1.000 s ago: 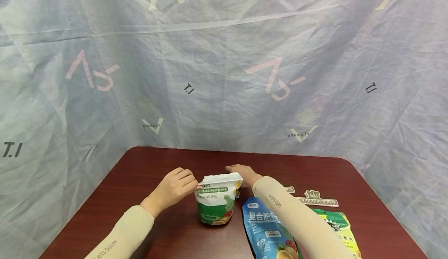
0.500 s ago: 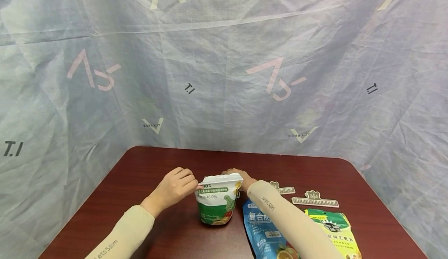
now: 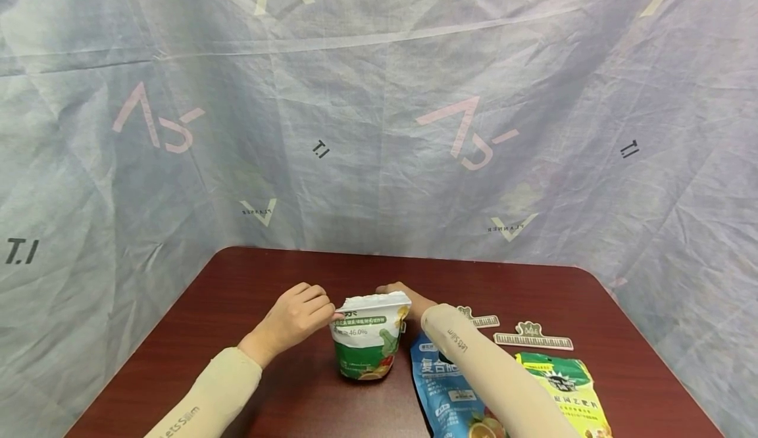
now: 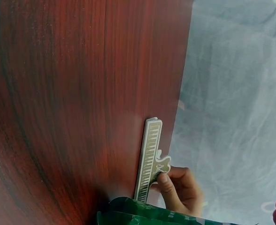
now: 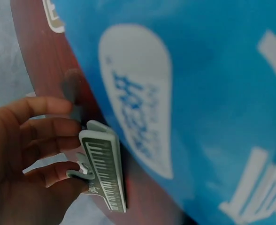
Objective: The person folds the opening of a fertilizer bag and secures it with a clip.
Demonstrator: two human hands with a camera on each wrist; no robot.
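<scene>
A white and green fertilizer bag stands upright near the middle of the table, its top edge jagged. My left hand pinches the bag's top left corner. Behind the bag, partly hidden by it in the head view, is my right hand. The right wrist view shows that hand gripping a long sealing clip by its handle, with the thumb and fingers about it. From the left, the same clip appears on edge close over the table, beyond the green bag side.
A blue fertilizer bag lies right of the standing bag, partly under my right forearm. A yellow and green bag lies farther right. Two more sealing clips, a nearer one and a partly covered one, lie behind them. A grey cloth hangs beyond the table.
My right hand has shifted slightly left and down behind the standing bag, and its forearm uncovers more of the two clips and the yellow bag. My left hand and the standing bag stay put.
</scene>
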